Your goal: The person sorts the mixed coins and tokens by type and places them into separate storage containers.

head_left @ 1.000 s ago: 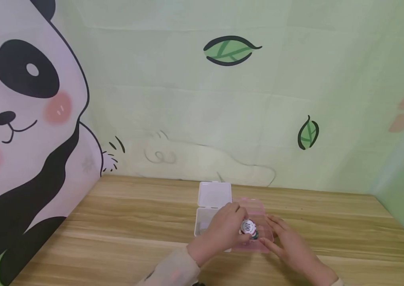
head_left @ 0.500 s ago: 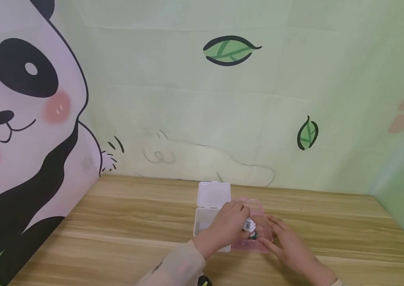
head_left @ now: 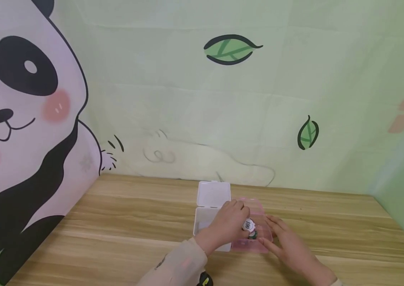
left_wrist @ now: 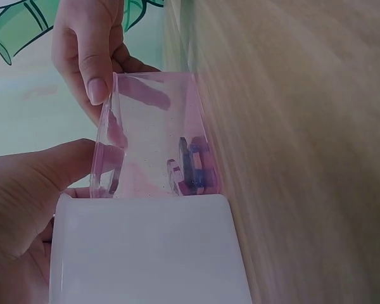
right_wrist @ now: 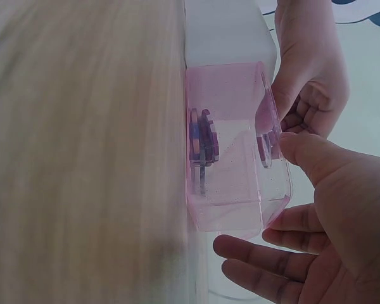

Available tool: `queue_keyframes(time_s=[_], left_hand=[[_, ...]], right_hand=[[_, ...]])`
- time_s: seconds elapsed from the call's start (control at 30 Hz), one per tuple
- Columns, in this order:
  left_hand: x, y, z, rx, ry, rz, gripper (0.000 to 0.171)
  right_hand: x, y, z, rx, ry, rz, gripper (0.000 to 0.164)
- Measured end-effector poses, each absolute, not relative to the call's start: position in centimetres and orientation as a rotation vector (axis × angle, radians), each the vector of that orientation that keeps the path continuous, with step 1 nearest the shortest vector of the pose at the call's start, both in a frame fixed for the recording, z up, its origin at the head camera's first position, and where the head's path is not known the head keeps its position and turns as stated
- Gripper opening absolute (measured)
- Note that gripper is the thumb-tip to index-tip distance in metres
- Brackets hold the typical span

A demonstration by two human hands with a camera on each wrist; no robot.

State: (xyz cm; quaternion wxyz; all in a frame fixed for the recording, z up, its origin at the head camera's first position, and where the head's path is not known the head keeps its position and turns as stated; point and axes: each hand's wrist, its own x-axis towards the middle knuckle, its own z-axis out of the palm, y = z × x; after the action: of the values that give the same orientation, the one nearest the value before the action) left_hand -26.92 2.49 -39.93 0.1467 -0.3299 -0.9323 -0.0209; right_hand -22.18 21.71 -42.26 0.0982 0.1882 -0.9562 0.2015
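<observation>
My left hand (head_left: 227, 223) reaches over the pink see-through box (head_left: 250, 247) and pinches a white poker chip (head_left: 249, 225) printed 100, thumb on the near side. In the right wrist view this chip (right_wrist: 265, 151) shows through the pink wall, close under the rim. Several more poker chips (right_wrist: 202, 136) stand bunched together low in the box; a dark green chip (head_left: 254, 235) shows below the white one. My right hand (head_left: 292, 246) holds the box's right end, thumb at the near corner and fingers along the end wall.
A white box (head_left: 195, 226) with its lid (head_left: 214, 194) raised stands against the pink box's left side, partly covered by my left hand. Under both is a wooden table (head_left: 144, 222); a cloth backdrop (head_left: 173, 99) with panda and leaf prints rises behind and at the sides.
The left hand has shifted slightly right with the 100 chip, over the pink box, and its sleeve has followed. The right hand and both boxes have stayed in place.
</observation>
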Motion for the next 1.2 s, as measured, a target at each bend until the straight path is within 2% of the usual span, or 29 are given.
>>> queue_keyframes(time_s=[1.2], left_hand=[[-27.0,2.04,-40.17,-0.939,-2.62,-0.062,0.025]], right_hand=[[-22.14,21.65,-42.06,0.543,-2.839,0.588,0.063]])
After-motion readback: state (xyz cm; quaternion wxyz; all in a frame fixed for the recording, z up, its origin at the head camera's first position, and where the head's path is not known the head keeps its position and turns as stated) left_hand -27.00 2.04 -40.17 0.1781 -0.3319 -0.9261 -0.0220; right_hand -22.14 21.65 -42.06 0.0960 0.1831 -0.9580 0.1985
